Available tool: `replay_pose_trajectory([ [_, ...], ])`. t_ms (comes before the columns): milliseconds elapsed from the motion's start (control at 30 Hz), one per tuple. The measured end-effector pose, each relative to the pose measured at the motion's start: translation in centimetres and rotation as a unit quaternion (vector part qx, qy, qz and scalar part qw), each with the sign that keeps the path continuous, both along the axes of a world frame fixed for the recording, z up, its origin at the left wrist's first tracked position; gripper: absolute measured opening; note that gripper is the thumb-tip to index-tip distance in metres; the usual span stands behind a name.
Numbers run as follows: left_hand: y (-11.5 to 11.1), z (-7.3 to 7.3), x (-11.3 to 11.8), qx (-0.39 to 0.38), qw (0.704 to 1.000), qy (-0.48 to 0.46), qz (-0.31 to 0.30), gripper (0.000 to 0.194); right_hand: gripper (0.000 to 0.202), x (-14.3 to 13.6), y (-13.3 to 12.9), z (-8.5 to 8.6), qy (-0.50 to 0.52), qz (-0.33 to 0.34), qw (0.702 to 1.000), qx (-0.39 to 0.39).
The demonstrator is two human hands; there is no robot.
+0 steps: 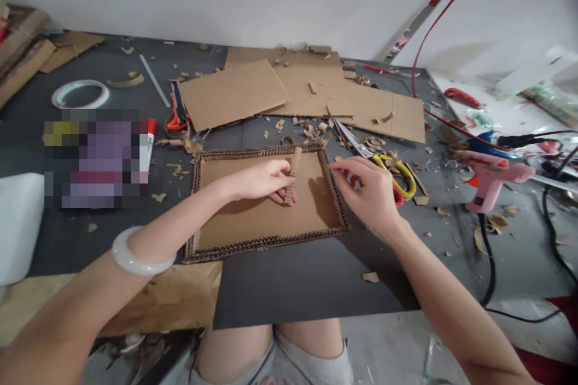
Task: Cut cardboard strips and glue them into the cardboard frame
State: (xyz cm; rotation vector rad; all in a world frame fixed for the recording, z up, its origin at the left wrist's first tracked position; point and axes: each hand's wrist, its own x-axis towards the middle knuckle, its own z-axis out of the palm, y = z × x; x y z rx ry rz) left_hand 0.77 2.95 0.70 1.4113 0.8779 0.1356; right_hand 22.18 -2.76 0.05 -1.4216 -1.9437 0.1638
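A shallow cardboard tray (244, 245) with corrugated walls lies on the dark table. Over its inside, my left hand (266, 181) pinches a narrow strip of corrugated cardboard (296, 162), whose far end reaches the back wall. At the right wall, my right hand (368, 189) has its fingers bent and apart, with the fingertips close to the edge; whether they touch it I cannot tell. Just behind that hand lie scissors with yellow and red handles (409, 177), their blades pointing away to the left.
Flat cardboard sheets (235, 96) lie behind the tray among several scraps. A pink glue gun (490, 177) with a black cord is on the right. An orange cutter (176, 111), a glue stick (155, 80) and a tape roll (80, 95) lie on the left.
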Motion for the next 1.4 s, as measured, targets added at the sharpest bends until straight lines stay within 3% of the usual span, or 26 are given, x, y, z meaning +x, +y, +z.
replay_pose_trajectory([
  [133, 0.5, -0.1, -0.3, -0.038, 0.999, -0.011, 0.002, 0.014, 0.017, -0.3, 0.0, -0.7, -0.009, 0.025, 1.000, -0.001],
  [267, 0.0, 0.3, 0.0, -0.002, 1.000, -0.017, 0.000, 0.019, 0.015, -0.9, 0.0, -0.2, 0.012, 0.021, 1.000, -0.014],
  [367, -1.0, 1.0, 0.4, 0.115, 0.993, -0.012, 0.002, 0.019, 0.017, -2.1, 0.5, 1.0, 0.061, 0.001, 0.996, -0.071],
  [500, -2.1, 2.0, 0.1, 0.311, 0.949, 0.030, 0.025, 0.012, 0.015, -4.1, 2.0, 2.8, 0.124, 0.042, 0.982, -0.134],
  [633, -2.5, 1.7, -1.3, 0.392, 0.915, 0.062, 0.069, 0.010, 0.012, -5.7, 3.0, 3.6, 0.145, 0.093, 0.976, -0.132],
  [833, -3.5, 0.6, -3.1, 0.364, 0.911, 0.000, 0.193, 0.021, 0.012, -6.7, 3.1, 4.2, 0.082, 0.179, 0.976, -0.092],
  [933, -4.0, 0.7, -3.5, 0.303, 0.918, -0.061, 0.249, 0.037, 0.013, -7.1, 3.4, 4.1, 0.071, 0.241, 0.958, -0.136],
  [1033, -4.0, 0.5, -4.0, 0.251, 0.923, -0.130, 0.262, 0.031, 0.017, -7.5, 3.8, 3.5, 0.091, 0.275, 0.938, -0.189],
  [1100, -3.8, 0.3, -4.2, 0.232, 0.919, -0.154, 0.281, 0.026, 0.017, -7.6, 4.0, 3.1, 0.100, 0.259, 0.940, -0.199],
  [1233, -3.6, -0.3, -4.3, 0.257, 0.902, -0.136, 0.320, 0.021, 0.011, -7.7, 3.9, 2.6, 0.079, 0.187, 0.976, -0.081],
  [1300, -3.8, -0.6, -4.2, 0.313, 0.882, -0.118, 0.332, 0.016, 0.009, -7.8, 3.5, 2.6, 0.072, 0.192, 0.979, -0.010],
  [1400, -4.0, -1.0, -4.1, 0.436, 0.835, -0.094, 0.323, 0.010, 0.013, -8.0, 2.9, 2.5, 0.062, 0.227, 0.972, 0.029],
])
